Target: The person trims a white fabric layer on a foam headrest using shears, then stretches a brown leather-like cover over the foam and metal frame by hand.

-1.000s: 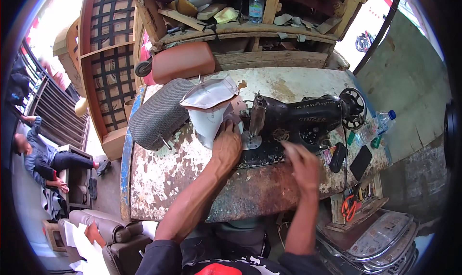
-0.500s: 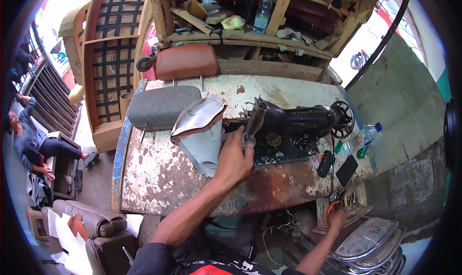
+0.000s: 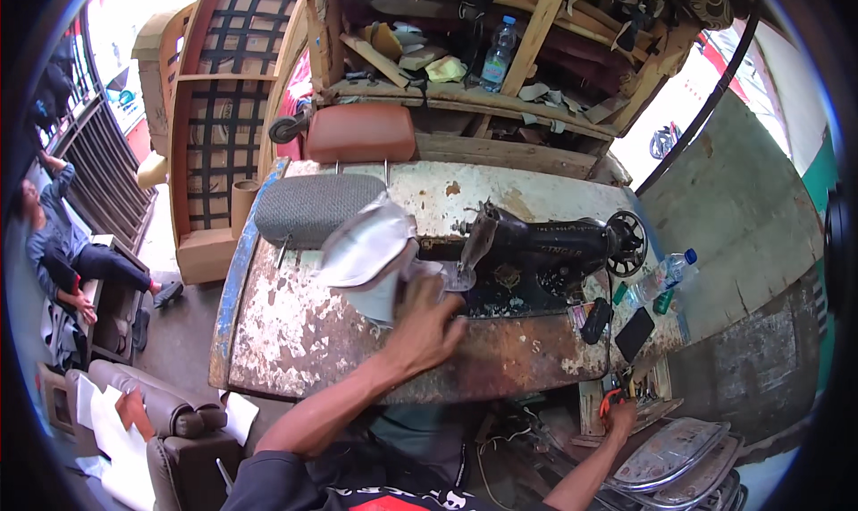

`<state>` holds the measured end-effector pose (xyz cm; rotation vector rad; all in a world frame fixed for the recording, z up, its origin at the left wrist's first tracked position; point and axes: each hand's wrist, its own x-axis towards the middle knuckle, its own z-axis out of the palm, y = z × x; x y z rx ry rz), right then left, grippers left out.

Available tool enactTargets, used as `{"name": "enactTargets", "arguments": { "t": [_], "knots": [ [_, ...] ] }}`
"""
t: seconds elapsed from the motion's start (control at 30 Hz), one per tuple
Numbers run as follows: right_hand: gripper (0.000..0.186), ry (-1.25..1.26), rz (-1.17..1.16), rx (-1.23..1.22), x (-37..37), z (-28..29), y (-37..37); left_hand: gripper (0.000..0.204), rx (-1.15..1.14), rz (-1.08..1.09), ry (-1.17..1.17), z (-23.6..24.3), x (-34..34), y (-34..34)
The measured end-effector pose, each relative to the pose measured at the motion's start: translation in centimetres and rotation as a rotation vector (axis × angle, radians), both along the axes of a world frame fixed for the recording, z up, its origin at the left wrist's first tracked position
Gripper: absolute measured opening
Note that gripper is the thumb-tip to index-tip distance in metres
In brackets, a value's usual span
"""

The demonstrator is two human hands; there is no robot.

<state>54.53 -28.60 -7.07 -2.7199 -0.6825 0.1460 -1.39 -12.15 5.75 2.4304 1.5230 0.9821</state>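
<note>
My left hand, smeared by motion, is at the lower right of a white sewn cover piece, beside the needle area of a black sewing machine; its grip is unclear. The piece overlaps a grey fabric-covered headrest with metal posts. My right hand reaches down to a wooden drawer below the table's right end, closed on orange-handled scissors.
Behind the worn table stand a red-brown headrest and a cluttered wooden shelf. Bottles and dark small objects lie right. Stacked chairs are lower right, a brown armchair lower left. Another person reclines far left.
My right hand has moved from beside the machine down to the drawer and taken the scissors. My left hand has shifted lower with the cover piece still by it. The view has shifted.
</note>
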Motion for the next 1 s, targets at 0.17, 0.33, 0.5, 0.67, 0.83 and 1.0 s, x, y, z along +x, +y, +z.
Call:
{"name": "enactTargets", "arguments": {
  "t": [0.17, 0.33, 0.5, 0.67, 0.83, 1.0],
  "knots": [
    [0.045, -0.121, 0.06, -0.136, -6.0, 3.6, 3.0, 0.072, -0.319, 0.219, -0.038, -1.2, -6.4, -4.1],
    [0.056, -0.052, 0.036, 0.116, -9.2, 6.1, 1.7, 0.07, -0.401, 0.36, -0.134, -0.9, -8.9, -6.4],
    [0.061, 0.698, 0.18, 0.952, -22.8, 11.3, 0.2, 0.071, -0.135, 0.401, -0.026, -1.3, -10.7, -9.5],
    [0.05, 1.636, 0.592, 0.688, -39.5, 11.8, 1.8, 0.07, -0.277, 0.409, -0.109, -0.9, -10.4, -10.5],
    [0.055, 1.724, 0.54, 0.19, -47.8, 12.7, 7.9, 0.067, -0.251, 0.431, -0.126, -1.9, -10.4, -10.5],
    [0.037, 1.525, 0.819, 0.456, -48.3, 10.4, 9.6, 0.064, -0.17, 0.461, -0.157, -1.3, -11.8, -11.9]
  ]
}}
